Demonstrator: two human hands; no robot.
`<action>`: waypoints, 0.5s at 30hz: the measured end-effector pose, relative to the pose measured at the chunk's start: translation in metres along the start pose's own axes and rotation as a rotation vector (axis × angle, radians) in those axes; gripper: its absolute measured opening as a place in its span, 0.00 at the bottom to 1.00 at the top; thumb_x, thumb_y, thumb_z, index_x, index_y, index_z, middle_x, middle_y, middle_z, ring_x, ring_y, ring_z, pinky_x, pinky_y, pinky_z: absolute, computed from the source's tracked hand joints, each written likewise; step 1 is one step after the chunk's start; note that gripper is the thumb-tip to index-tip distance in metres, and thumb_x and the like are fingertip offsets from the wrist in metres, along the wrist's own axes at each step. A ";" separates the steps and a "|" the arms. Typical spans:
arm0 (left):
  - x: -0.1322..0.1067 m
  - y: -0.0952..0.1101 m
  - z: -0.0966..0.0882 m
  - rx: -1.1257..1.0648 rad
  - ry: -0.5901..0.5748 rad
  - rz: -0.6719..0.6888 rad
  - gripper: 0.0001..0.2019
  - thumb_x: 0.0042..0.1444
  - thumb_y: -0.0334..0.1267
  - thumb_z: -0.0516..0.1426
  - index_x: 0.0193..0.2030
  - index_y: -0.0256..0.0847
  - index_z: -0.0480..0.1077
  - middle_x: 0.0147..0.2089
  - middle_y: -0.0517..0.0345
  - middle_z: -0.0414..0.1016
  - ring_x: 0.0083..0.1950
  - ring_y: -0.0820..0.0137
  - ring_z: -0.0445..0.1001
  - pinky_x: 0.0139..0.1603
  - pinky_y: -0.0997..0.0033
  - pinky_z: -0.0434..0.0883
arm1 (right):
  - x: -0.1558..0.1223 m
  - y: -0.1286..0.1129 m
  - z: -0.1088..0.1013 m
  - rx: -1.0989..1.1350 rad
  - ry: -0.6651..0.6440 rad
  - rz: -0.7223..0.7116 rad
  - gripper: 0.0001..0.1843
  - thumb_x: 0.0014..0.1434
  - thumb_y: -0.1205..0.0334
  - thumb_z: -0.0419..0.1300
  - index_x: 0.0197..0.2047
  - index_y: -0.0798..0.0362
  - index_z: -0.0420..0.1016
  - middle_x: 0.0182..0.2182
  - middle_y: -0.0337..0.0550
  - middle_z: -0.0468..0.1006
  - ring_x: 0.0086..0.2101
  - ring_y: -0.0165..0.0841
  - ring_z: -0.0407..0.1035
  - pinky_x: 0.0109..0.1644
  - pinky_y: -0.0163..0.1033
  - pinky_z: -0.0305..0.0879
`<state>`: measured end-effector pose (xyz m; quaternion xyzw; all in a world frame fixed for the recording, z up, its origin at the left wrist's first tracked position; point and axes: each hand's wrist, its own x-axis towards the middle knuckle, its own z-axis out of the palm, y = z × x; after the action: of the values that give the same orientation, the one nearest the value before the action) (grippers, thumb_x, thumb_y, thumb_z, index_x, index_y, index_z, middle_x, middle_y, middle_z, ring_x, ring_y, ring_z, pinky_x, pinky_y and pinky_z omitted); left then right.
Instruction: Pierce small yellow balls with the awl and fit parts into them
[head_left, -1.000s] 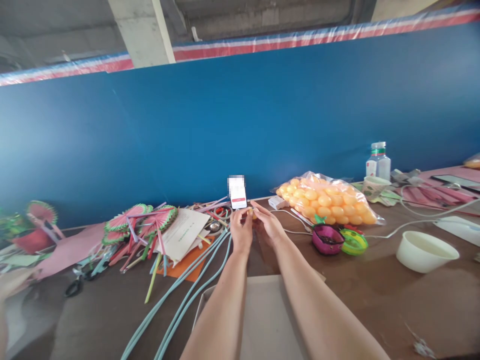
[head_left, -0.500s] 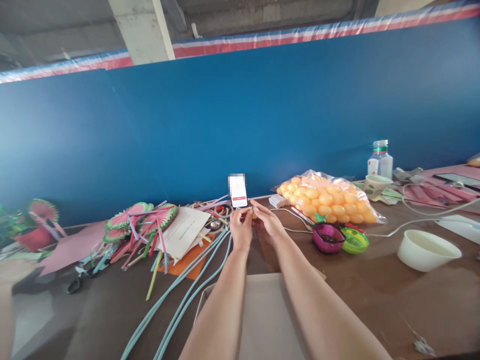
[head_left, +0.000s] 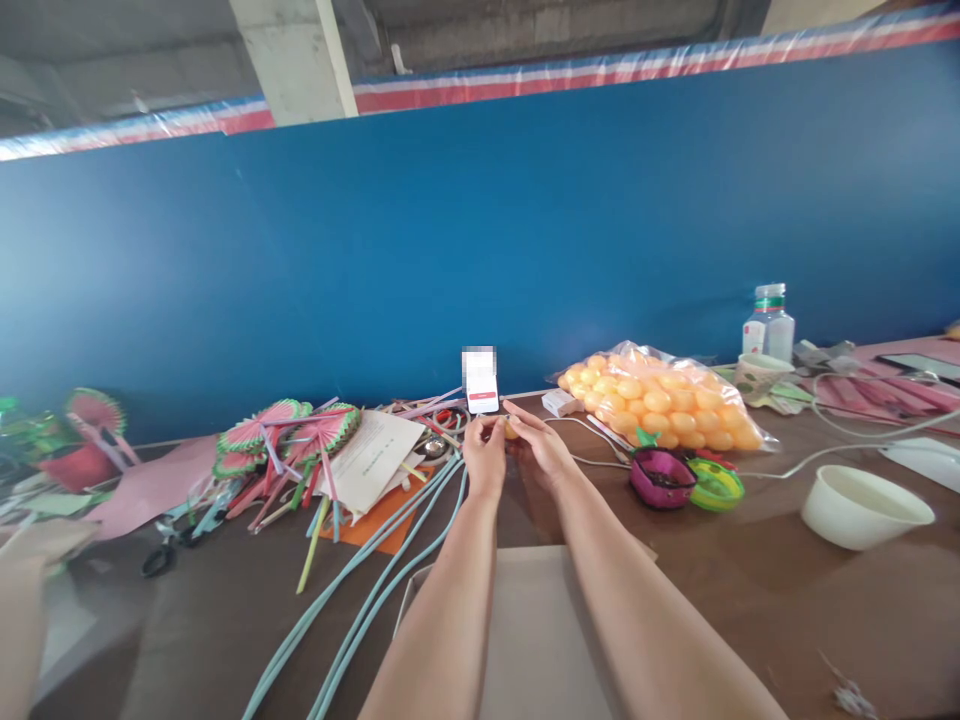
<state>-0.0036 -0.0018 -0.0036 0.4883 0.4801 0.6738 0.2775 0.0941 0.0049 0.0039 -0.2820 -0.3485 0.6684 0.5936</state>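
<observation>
My left hand (head_left: 486, 452) and my right hand (head_left: 541, 446) meet above the table, fingers bent towards each other. Between the fingertips shows part of a small yellow-orange ball (head_left: 511, 431), mostly covered by both hands. Just behind them a phone (head_left: 482, 397) with a lit white screen stands upright near the blue panel. Below my forearms lies a grey box (head_left: 534, 620), partly hidden by the arms. To the right is a clear bag of orange balls (head_left: 660, 402), similar in colour to the held one.
Light-blue cables (head_left: 375, 565) run along the left, beside papers (head_left: 371, 455), pink-green paper fans (head_left: 266, 428) and scissors (head_left: 159, 560). On the right are a purple container (head_left: 661, 482), a white bowl (head_left: 862, 512) and bottles (head_left: 769, 325). Another person's arm (head_left: 19, 620) shows at far left.
The view has shifted slightly, so the surroundings sit a little further right. Both hands keep almost the same pose around the ball.
</observation>
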 end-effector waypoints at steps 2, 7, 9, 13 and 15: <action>0.001 -0.001 0.001 -0.042 0.002 -0.046 0.08 0.53 0.42 0.59 0.33 0.39 0.73 0.35 0.55 0.74 0.38 0.68 0.72 0.44 0.67 0.68 | 0.001 0.000 0.000 0.008 0.006 0.000 0.26 0.43 0.59 0.70 0.49 0.46 0.79 0.39 0.38 0.80 0.32 0.28 0.69 0.29 0.32 0.63; 0.003 -0.005 0.003 -0.167 0.006 -0.143 0.10 0.50 0.43 0.60 0.32 0.38 0.72 0.32 0.57 0.73 0.35 0.70 0.71 0.41 0.68 0.68 | 0.002 0.003 -0.001 0.006 0.004 -0.008 0.27 0.44 0.59 0.70 0.50 0.45 0.78 0.36 0.37 0.80 0.31 0.29 0.70 0.29 0.32 0.64; 0.003 -0.005 0.004 -0.218 0.004 -0.170 0.11 0.49 0.44 0.60 0.32 0.38 0.71 0.31 0.57 0.73 0.34 0.70 0.70 0.40 0.69 0.68 | 0.003 0.003 -0.002 -0.002 0.006 -0.007 0.27 0.44 0.59 0.70 0.50 0.46 0.78 0.36 0.38 0.80 0.31 0.29 0.70 0.29 0.32 0.64; 0.003 -0.004 0.003 -0.268 0.005 -0.220 0.11 0.47 0.44 0.62 0.30 0.37 0.71 0.29 0.58 0.72 0.32 0.71 0.69 0.38 0.70 0.67 | 0.004 0.004 -0.004 -0.027 0.020 0.006 0.25 0.43 0.59 0.71 0.48 0.49 0.80 0.36 0.39 0.81 0.31 0.29 0.71 0.29 0.32 0.64; 0.003 -0.002 0.003 -0.291 0.010 -0.243 0.12 0.45 0.44 0.62 0.30 0.37 0.71 0.28 0.59 0.72 0.31 0.72 0.69 0.38 0.70 0.66 | 0.004 0.004 -0.004 -0.045 0.024 0.008 0.24 0.44 0.58 0.70 0.47 0.49 0.80 0.36 0.40 0.81 0.32 0.30 0.71 0.29 0.32 0.65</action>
<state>-0.0027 0.0029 -0.0042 0.3781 0.4344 0.7000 0.4222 0.0942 0.0089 -0.0012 -0.3045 -0.3549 0.6594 0.5886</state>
